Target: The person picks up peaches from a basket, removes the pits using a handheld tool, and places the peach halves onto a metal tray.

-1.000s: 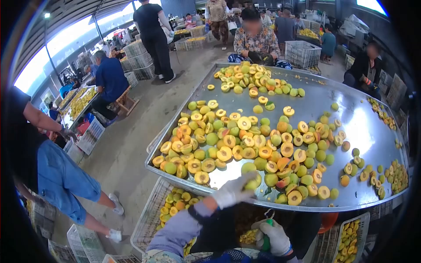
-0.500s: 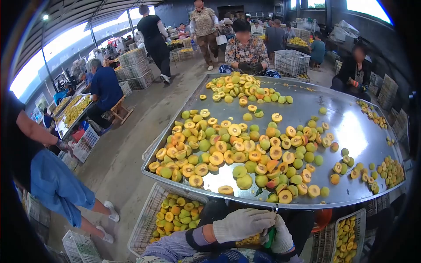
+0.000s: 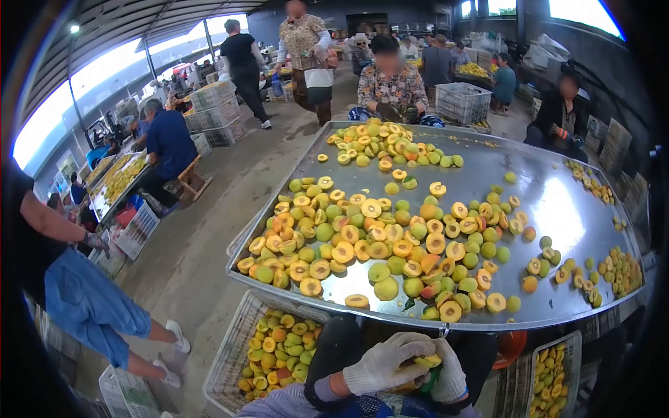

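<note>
In front of my lap, both my hands wear white knitted gloves and are close together below the table's near edge. My left hand [image 3: 387, 364] is closed round a yellow-green peach half [image 3: 428, 361], which shows between the two hands. Closed beside it, my right hand [image 3: 449, 380] grips a green-handled tool [image 3: 434, 383], mostly hidden by the fingers; a thin metal tip points up toward the table. Many cut peach halves [image 3: 371, 207] with brown centres and some rounded green-yellow pieces lie on the metal table [image 3: 488, 320] ahead.
A crate [image 3: 226, 348] of peaches stands at my left knee, another crate [image 3: 577, 348] at my right. A red bowl [image 3: 512, 348] sits under the table edge. A person in denim shorts [image 3: 90, 299] stands at left; others sit round the table.
My left hand has lifted and its fingers have opened slightly, so the peach half now shows. A walking person with a bag has come nearer beyond the table.
</note>
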Demonstrator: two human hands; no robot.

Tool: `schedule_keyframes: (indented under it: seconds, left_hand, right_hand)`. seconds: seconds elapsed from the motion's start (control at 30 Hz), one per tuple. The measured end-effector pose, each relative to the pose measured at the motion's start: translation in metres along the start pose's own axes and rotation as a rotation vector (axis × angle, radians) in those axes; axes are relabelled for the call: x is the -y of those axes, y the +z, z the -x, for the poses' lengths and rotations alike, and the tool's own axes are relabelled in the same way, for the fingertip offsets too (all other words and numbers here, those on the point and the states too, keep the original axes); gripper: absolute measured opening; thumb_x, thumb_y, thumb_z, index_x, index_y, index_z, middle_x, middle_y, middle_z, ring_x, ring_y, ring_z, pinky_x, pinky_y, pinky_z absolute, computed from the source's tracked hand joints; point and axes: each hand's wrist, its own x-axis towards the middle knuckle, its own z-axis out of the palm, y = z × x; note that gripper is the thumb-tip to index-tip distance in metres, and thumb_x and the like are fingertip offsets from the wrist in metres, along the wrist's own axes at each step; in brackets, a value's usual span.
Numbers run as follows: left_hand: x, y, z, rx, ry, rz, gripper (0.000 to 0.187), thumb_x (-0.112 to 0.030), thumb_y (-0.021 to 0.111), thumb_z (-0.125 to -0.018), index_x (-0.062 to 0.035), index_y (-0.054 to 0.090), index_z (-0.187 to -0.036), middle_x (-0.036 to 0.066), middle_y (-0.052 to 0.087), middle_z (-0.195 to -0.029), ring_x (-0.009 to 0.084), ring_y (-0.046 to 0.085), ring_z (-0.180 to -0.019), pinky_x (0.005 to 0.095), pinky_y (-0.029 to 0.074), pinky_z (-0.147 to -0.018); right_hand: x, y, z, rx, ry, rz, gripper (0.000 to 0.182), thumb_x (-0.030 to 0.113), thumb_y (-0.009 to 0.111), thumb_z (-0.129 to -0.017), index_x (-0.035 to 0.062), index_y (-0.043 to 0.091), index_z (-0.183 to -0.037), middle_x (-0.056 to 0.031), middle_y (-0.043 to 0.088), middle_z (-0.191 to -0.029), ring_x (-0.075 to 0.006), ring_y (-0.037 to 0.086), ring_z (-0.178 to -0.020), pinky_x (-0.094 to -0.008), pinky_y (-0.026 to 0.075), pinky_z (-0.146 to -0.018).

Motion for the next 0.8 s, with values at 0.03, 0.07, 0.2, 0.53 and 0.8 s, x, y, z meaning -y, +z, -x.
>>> schedule_keyframes:
  seconds: [0.03, 0.07, 0.2, 0.53, 0.8]
  left_hand:
    - [0.000, 0.003, 0.000, -0.029, -0.001, 0.024, 0.037, -0.025, 0.069, -0.086, -0.0097, 0.057, -0.118, 0.009, 0.057, -0.123, 0.0272, 0.055, -0.116, 0.0364, 0.048, -0.096]
    - [0.000, 0.006, 0.000, -0.058, -0.003, 0.048, 0.035, -0.024, 0.071, -0.085, -0.0098, 0.057, -0.114, 0.008, 0.057, -0.120, 0.0263, 0.055, -0.114, 0.0358, 0.049, -0.094]
    - [-0.001, 0.020, -0.002, -0.127, -0.040, 0.010, 0.033, -0.025, 0.073, -0.082, -0.0096, 0.057, -0.107, 0.007, 0.058, -0.116, 0.0272, 0.056, -0.112, 0.0352, 0.050, -0.090]
    - [-0.016, 0.023, -0.013, -0.325, 0.041, 0.027, 0.017, -0.014, 0.070, -0.081, -0.0055, 0.059, -0.090, 0.010, 0.062, -0.097, 0.0300, 0.062, -0.095, 0.0374, 0.052, -0.080]
    - [-0.012, 0.020, 0.003, -0.334, -0.236, 1.128, 0.061, -0.040, 0.052, -0.098, 0.0039, 0.037, -0.138, 0.017, 0.048, -0.133, 0.0260, 0.047, -0.127, 0.0382, 0.038, -0.107]
  right_hand:
    - [-0.001, -0.006, 0.000, 0.072, 0.027, -0.075, 0.037, 0.039, 0.042, -0.100, 0.0069, 0.056, -0.113, -0.0085, 0.063, -0.096, -0.0163, 0.061, -0.069, -0.0259, 0.049, -0.054]
    - [-0.002, -0.009, -0.001, 0.143, 0.054, -0.151, 0.036, 0.037, 0.042, -0.100, 0.0062, 0.056, -0.113, -0.0088, 0.063, -0.097, -0.0170, 0.063, -0.073, -0.0266, 0.051, -0.059]
    - [-0.009, 0.002, -0.002, -0.059, 0.051, -0.171, 0.035, 0.035, 0.043, -0.100, 0.0053, 0.056, -0.112, -0.0084, 0.063, -0.101, -0.0182, 0.064, -0.086, -0.0290, 0.054, -0.074]
    - [-0.011, 0.004, 0.006, -0.062, -0.305, 0.236, 0.032, 0.027, 0.046, -0.099, 0.0034, 0.055, -0.119, -0.0083, 0.060, -0.112, -0.0173, 0.059, -0.105, -0.0312, 0.049, -0.089]
    - [0.037, 0.045, 0.024, -0.127, -0.046, 0.210, 0.028, 0.028, 0.055, -0.097, 0.0036, 0.058, -0.110, -0.0046, 0.063, -0.094, -0.0082, 0.060, -0.077, -0.0230, 0.050, -0.065]
